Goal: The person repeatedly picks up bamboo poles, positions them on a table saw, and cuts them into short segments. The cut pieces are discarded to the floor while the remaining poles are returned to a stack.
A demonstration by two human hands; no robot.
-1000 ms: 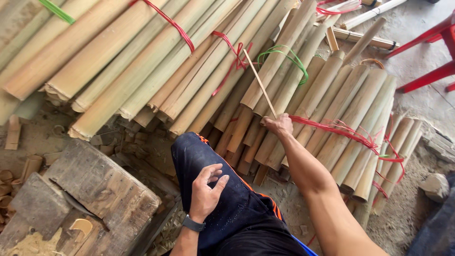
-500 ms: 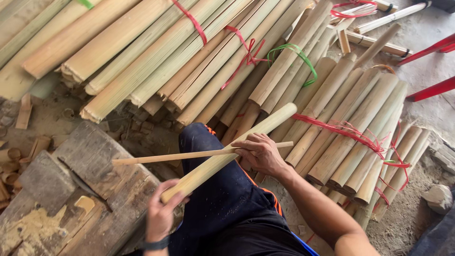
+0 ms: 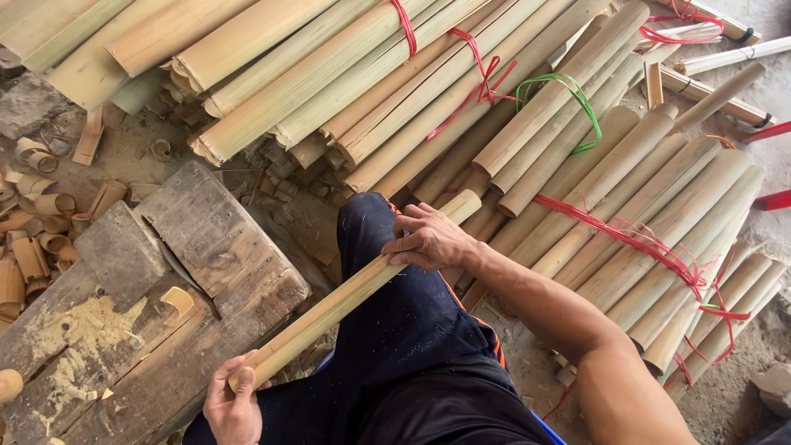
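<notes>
I hold one split bamboo piece (image 3: 346, 298) across my knee, slanting from lower left to upper right. My left hand (image 3: 232, 404) grips its near end beside the wooden block (image 3: 206, 239). My right hand (image 3: 428, 239) rests closed over the piece near its far end, above my dark trousers (image 3: 412, 346). The thin stick seen earlier is not in view.
Bundles of split bamboo (image 3: 626, 206) tied with red and green cord lie ahead and to the right. Short bamboo offcuts (image 3: 37, 231) and sawdust litter the ground at left. A worn wooden block sits at lower left.
The bamboo piece has come down closer across my knee. My left hand slid to its near end. The thin stick my right hand held is gone from view.
</notes>
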